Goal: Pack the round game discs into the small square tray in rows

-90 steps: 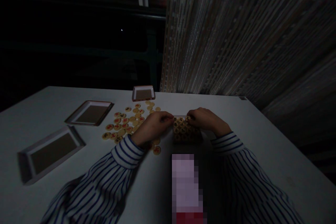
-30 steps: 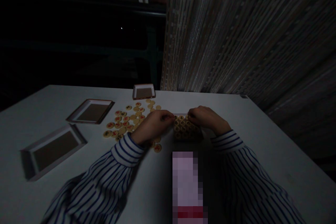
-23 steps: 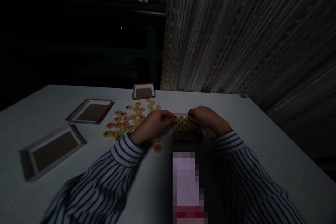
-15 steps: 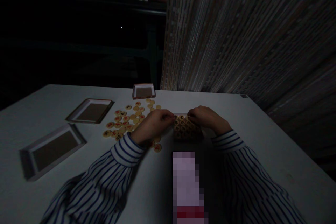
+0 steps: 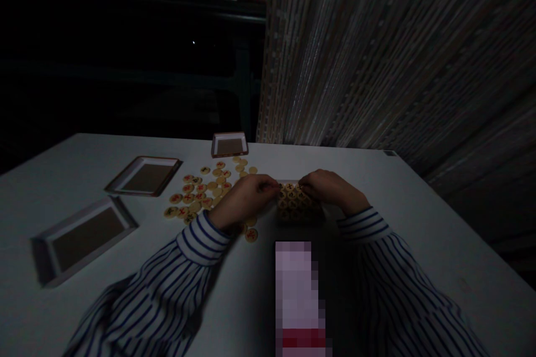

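Observation:
Rows of round xiangqi pieces (image 5: 291, 196) with dark characters lie in a small box (image 5: 288, 182), whose pale far rim shows. My left hand (image 5: 251, 192) is at the box's far left corner, thumb and fingers pinched together at the end of the far row. At the opposite end of that row, my right hand (image 5: 330, 187) has its fingers closed in the same way. Whether the fingertips grip a piece or the box edge is hidden. More xiangqi pieces (image 5: 201, 188), some with red characters and some blank side up, lie loose beside and behind my left hand.
On the white table (image 5: 167, 301) stand a shallow box tray (image 5: 176, 163) and a pale one (image 5: 56, 280) at left, and a smaller tray (image 5: 229, 154) at the back. A string curtain (image 5: 326, 67) hangs past the far edge. A pixelated patch covers the near middle.

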Motion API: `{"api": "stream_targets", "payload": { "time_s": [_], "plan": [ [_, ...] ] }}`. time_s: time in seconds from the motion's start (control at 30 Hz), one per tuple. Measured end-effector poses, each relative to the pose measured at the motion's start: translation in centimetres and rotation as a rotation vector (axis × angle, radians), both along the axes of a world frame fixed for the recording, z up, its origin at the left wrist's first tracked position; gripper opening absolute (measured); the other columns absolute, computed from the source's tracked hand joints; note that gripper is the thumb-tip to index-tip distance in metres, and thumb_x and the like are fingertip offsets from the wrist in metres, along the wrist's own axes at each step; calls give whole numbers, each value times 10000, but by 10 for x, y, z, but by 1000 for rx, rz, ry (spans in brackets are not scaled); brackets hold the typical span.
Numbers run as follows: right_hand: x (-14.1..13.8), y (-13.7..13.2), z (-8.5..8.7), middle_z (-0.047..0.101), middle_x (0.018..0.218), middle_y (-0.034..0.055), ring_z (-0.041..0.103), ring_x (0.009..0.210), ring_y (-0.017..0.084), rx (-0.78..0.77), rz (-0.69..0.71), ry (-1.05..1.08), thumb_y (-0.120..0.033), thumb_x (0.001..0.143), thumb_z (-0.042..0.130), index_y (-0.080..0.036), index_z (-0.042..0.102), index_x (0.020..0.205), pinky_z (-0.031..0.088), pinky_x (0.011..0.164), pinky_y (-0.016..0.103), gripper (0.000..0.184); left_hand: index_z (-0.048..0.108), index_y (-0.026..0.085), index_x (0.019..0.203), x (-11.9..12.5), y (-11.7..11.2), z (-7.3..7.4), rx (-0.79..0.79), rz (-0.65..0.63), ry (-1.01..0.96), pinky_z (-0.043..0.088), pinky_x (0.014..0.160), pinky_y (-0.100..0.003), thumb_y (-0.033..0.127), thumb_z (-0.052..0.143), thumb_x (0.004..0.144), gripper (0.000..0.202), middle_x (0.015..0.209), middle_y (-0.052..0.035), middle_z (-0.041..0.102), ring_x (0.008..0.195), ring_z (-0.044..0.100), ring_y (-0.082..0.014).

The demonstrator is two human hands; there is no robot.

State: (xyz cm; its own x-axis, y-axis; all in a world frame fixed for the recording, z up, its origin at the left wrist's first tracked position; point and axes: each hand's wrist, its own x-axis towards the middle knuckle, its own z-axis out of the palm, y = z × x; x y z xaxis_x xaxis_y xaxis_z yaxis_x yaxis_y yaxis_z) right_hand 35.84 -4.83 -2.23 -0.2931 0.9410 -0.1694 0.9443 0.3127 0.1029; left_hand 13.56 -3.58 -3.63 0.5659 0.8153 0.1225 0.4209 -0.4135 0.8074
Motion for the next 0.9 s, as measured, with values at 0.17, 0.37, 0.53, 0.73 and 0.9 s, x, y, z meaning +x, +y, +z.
{"api": "stream_targets", "payload": {
  "time_s": [0.17,0.37,0.53,0.73,0.9],
  "plan": [
    [-1,0,-1,688,946,101,624,870,204,2,9,-12,-263,854,419,-188,669,963,405,687,271,283,677,167,892,0,0,2,19,1,18,457,670,-267,397,504,787,306,830,-47,693,769,616,-179],
    [-1,0,-2,686,964,98,622,891,212,15,27,1,-275,859,422,-194,665,983,409,695,280,285,673,165,892,0,-1,4,4,-4,19,456,679,-263,386,503,786,298,830,-42,691,763,615,-169],
    [0,0,-1,688,963,94,627,875,213,2,29,0,-279,856,433,-203,664,986,410,672,280,276,672,166,892,0,-1,3,10,-17,18,451,657,-254,388,500,791,299,820,-38,690,749,613,-162],
    [-1,-1,0,687,962,92,627,875,208,12,20,-10,-267,853,422,-208,663,995,414,687,281,285,672,161,883,1,-1,2,1,-5,13,457,661,-258,404,499,786,314,820,-42,691,755,617,-169],
    [0,-2,1,687,945,91,626,854,202,10,17,2,-264,850,431,-204,665,973,408,675,277,272,674,163,890,1,0,2,15,-3,21,458,664,-260,378,506,781,293,825,-43,692,758,618,-169]
  ]
}}
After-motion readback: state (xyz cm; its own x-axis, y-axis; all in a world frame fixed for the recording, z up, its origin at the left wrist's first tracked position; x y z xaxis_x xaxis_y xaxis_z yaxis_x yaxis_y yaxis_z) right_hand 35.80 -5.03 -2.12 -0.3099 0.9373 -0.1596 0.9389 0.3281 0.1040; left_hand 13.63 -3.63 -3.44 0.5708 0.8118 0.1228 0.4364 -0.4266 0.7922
